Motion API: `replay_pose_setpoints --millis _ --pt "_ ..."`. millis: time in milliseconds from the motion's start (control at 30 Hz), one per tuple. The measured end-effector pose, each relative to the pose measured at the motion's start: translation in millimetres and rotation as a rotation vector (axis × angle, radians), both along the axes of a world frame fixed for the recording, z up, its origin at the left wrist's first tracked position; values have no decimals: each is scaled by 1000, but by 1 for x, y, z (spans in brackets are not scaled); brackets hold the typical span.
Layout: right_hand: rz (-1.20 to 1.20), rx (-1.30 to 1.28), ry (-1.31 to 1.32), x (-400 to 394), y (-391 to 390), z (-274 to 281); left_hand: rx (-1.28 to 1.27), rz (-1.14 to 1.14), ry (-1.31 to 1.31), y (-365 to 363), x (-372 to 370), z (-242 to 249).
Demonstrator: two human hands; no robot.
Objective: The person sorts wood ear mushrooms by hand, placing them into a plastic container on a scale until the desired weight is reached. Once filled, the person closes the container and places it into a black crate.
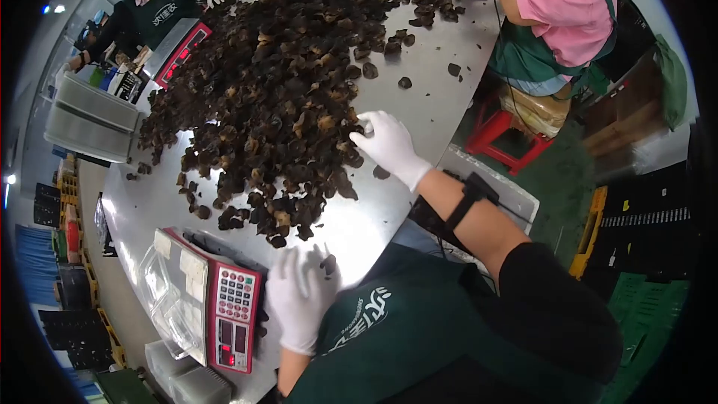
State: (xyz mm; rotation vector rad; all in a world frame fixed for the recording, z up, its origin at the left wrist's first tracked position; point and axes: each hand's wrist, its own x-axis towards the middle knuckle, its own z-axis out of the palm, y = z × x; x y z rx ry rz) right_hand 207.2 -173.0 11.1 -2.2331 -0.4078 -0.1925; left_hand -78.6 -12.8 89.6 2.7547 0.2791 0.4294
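Note:
A large heap of dark brown, curled dried pieces (277, 82), resembling dried mushrooms or fungus, covers much of the metal table (359, 224). My right hand (389, 146), in a white glove, reaches to the heap's near right edge. Its fingers are bent, with a gap between thumb and forefinger. Closer to my body is my left hand (301, 299), also gloved in white and blurred, its fingers stretched out and apart. One small dark piece (327, 263) shows right beside those fingers. Left of that hand stands a red and white digital scale (234, 307) with a keypad and lit display.
A clear plastic container (176, 292) rests on the scale's pan, with more clear containers (187, 374) below. Across the table a person (153, 15) stands by another scale (178, 52) and stacked bins (90, 120). Another person (565, 15) sits on a red stool (508, 138) at right.

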Motion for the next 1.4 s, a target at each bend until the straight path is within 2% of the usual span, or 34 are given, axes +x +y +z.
replay_pose_setpoints --millis 67,167,200,267,333,400,567,633,667,733,867,933,1000,1067,1100,1167,1200,1267,1333,1400 --pt "102 -215 18 15 8 -2 -50 -69 25 -9 -1 -25" --pt "85 -99 124 28 8 -10 0 -199 -23 -18 -1 -37" --pt "101 62 173 29 1 -10 -8 -214 -45 -20 -2 -45" --pt "175 354 100 32 -12 -27 -7 -174 -64 -16 -4 -60" --pt "156 471 223 27 -18 -23 -70 -175 -3 -15 -2 -67" --pt "157 545 314 27 -19 -22 -21 -173 -3 -13 -1 -76" --pt "194 475 287 28 -24 -13 -35 -115 -9 -16 0 -79" --pt "185 894 617 31 -28 5 -38 -128 -35 -16 1 -80" --pt "515 1328 802 49 -39 -17 -48 -151 -45 -14 0 -79" --pt "611 1672 1132 40 -51 9 -54 -162 -59 -15 1 -80" --pt "834 1718 1111 21 -58 15 -2 -132 -41 -18 0 -79" --pt "959 1818 1173 19 -59 10 -21 -153 -55 -15 -1 -82" --pt "708 1711 1051 14 -57 10 -72 -167 -56 -15 -1 -75" --pt "566 1054 500 -3 -59 23 -50 -166 -100 -15 1 -74" --pt "576 1059 497 -5 -54 22 -51 -158 -124 -12 0 -77" --pt "464 1265 846 -11 -63 23 -116 -160 -176 -10 -1 -88" --pt "433 1234 824 -9 -62 12 -171 -160 -205 -9 0 -93" --pt "296 912 674 -14 -61 7 -160 -122 -216 -8 -2 -96" --pt "240 801 658 -21 -48 2 -210 -104 -209 -7 -4 -88" --pt "300 255 -44 -34 -28 -4 -232 -69 -206 -3 -11 -89"
